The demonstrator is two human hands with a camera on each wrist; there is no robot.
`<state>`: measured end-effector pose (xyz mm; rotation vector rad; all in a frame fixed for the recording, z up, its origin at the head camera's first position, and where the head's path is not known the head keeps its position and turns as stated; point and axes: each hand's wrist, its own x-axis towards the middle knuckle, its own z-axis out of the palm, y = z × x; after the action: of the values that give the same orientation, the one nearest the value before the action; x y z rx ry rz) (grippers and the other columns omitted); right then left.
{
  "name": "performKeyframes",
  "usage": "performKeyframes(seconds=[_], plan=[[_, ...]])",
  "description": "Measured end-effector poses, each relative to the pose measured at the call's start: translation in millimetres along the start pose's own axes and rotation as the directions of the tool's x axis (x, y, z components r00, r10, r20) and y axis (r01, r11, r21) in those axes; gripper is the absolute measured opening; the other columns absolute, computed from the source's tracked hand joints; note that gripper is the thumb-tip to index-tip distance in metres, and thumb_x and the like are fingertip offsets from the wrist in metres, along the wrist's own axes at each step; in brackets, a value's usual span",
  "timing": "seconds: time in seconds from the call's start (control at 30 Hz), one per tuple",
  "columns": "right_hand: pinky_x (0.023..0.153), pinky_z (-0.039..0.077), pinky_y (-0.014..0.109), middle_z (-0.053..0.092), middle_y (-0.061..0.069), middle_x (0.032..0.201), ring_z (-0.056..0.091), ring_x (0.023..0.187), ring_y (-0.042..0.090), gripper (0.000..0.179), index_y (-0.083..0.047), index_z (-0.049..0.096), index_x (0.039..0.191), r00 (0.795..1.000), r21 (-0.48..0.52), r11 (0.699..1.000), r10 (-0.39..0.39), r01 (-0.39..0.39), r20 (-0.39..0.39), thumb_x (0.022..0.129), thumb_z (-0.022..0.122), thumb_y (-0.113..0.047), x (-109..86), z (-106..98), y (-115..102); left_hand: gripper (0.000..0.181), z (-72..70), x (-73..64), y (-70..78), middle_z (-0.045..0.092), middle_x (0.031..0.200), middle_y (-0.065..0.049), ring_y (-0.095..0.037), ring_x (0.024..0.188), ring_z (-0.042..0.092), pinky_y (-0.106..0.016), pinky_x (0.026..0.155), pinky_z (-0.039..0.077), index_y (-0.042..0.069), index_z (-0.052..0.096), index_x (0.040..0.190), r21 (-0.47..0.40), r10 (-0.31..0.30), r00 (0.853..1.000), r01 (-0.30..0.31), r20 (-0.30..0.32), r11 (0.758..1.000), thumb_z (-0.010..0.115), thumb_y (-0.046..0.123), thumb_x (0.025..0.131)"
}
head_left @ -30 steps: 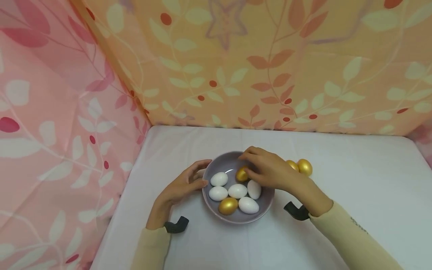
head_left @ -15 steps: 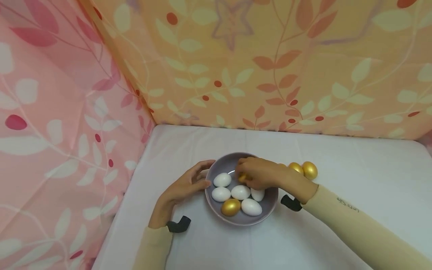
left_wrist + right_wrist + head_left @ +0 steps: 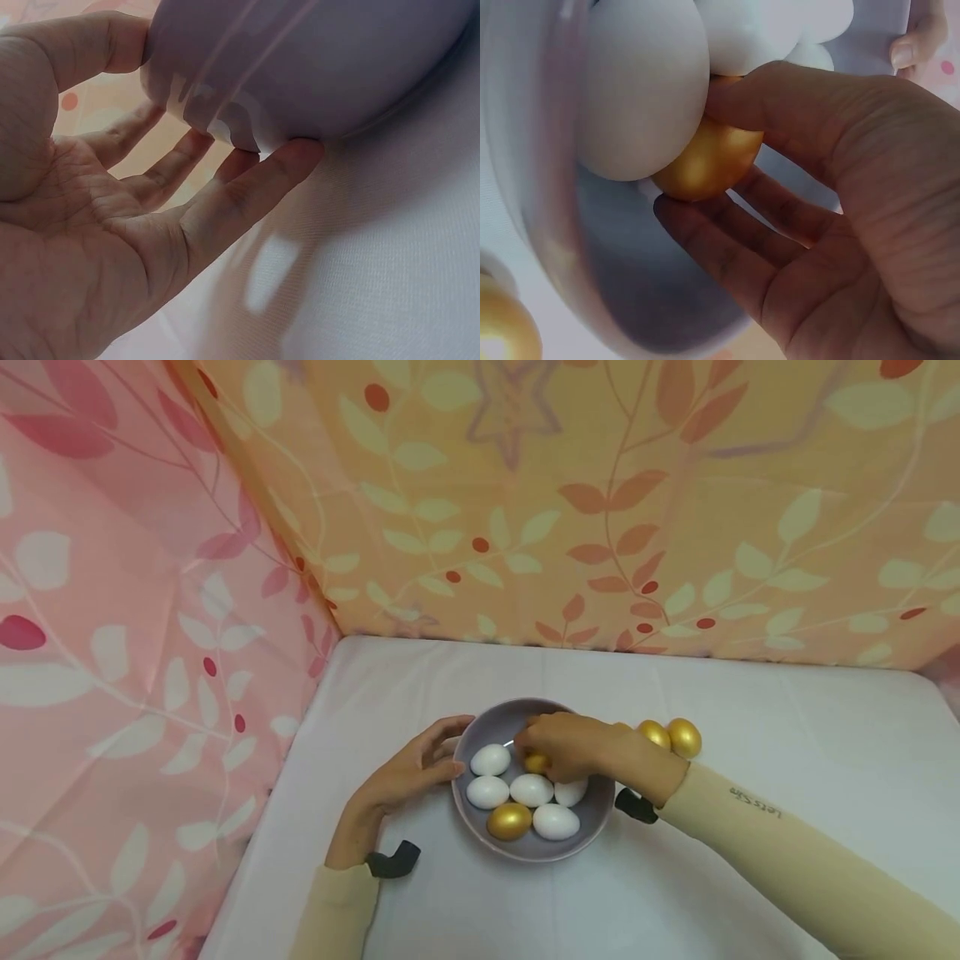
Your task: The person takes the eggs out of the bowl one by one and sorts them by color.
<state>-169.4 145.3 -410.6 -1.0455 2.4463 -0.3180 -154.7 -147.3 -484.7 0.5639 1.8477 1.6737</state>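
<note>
A mauve bowl [image 3: 480, 831] stands on the white cloth, with several white eggs [image 3: 487, 792] and a gold egg [image 3: 509, 821] lying in its lower part. Inside the bowl's far right part, my right hand [image 3: 573, 745] pinches another gold egg [image 3: 712, 154] between thumb and fingers. A white egg [image 3: 641, 90] lies right against that one in the right wrist view. My left hand [image 3: 405, 772] is at the bowl's left side. Its spread fingertips [image 3: 304, 154] rest against the outer wall, as the left wrist view shows.
Gold eggs [image 3: 684, 737] lie on the cloth beyond the right wrist, one partly hidden by the arm. Patterned curtains [image 3: 450, 510] hang behind and to the left of the table [image 3: 810, 752]. Dark bands [image 3: 395, 860] sit at the wrists.
My right hand has reached lower into the bowl, and its fingers have closed round the gold egg there. My left hand has stayed at the bowl's side.
</note>
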Motion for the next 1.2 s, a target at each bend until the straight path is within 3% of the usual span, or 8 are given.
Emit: performKeyframes(seconds=[0.3,0.57,0.77,1.0,1.07,1.2], plan=[[0.083,0.050,0.034,0.063,0.004,0.103,0.055,0.087,0.017,0.028,-0.014,0.071,0.115,0.996,0.017,0.999,-0.036,0.037,-0.080,0.089,0.076,-0.005,-9.0,0,2,0.066,-0.1,0.6,-0.9,0.041,0.165,-0.005,-0.037,0.154,0.042,-0.035,0.109,0.052,0.027,0.040,0.160,0.003,0.006,1.000,-0.006,-0.011,1.000,0.067,0.008,0.102],[0.088,0.053,0.037,0.063,0.001,0.110,0.060,0.092,0.018,0.033,-0.019,0.069,0.120,0.975,0.116,0.993,0.037,-0.012,-0.220,0.089,0.077,-0.011,-32.2,-10,4,0.067,0.7,-0.2,-0.4,0.040,0.165,-0.009,-0.040,0.155,0.040,-0.032,0.107,0.053,0.024,0.038,0.161,-0.004,0.018,1.000,-0.018,-0.006,1.000,0.067,0.010,0.102],[0.085,0.052,0.034,0.065,-0.003,0.112,0.060,0.095,0.015,0.037,-0.018,0.069,0.123,0.928,0.179,0.984,0.071,-0.005,-0.367,0.087,0.075,-0.012,-51.3,-17,9,0.067,1.0,0.2,-2.3,0.041,0.165,-0.008,-0.040,0.154,0.041,-0.031,0.108,0.052,0.024,0.040,0.160,0.015,0.019,1.000,-0.018,-0.021,1.000,0.069,0.012,0.102],[0.086,0.061,0.037,0.066,-0.006,0.120,0.067,0.108,0.013,0.038,-0.020,0.066,0.125,0.879,0.275,0.961,0.099,0.038,-0.466,0.090,0.076,-0.008,-76.8,-17,19,0.067,0.2,-1.1,-3.4,0.042,0.165,-0.007,-0.039,0.154,0.042,-0.033,0.109,0.051,0.025,0.041,0.160,0.026,0.008,0.999,-0.008,-0.034,1.000,0.069,0.010,0.101],[0.089,0.062,0.037,0.066,-0.008,0.120,0.068,0.109,0.012,0.039,-0.022,0.066,0.124,0.850,0.318,0.946,0.124,0.053,-0.511,0.091,0.077,-0.005,-85.9,-15,22,0.066,-0.1,-1.4,-3.6,0.043,0.164,-0.006,-0.039,0.153,0.043,-0.036,0.110,0.050,0.026,0.041,0.159,0.031,0.008,0.999,-0.007,-0.036,0.999,0.069,0.011,0.101],[0.093,0.062,0.032,0.067,-0.009,0.121,0.068,0.110,0.008,0.041,-0.020,0.066,0.124,0.771,0.343,0.937,0.168,0.069,-0.614,0.090,0.079,-0.002,-101.8,-6,28,0.066,-0.1,-1.3,-3.4,0.044,0.164,-0.005,-0.038,0.154,0.042,-0.041,0.114,0.047,0.026,0.042,0.159,0.040,0.007,0.999,-0.005,-0.037,0.999,0.070,0.012,0.101]])
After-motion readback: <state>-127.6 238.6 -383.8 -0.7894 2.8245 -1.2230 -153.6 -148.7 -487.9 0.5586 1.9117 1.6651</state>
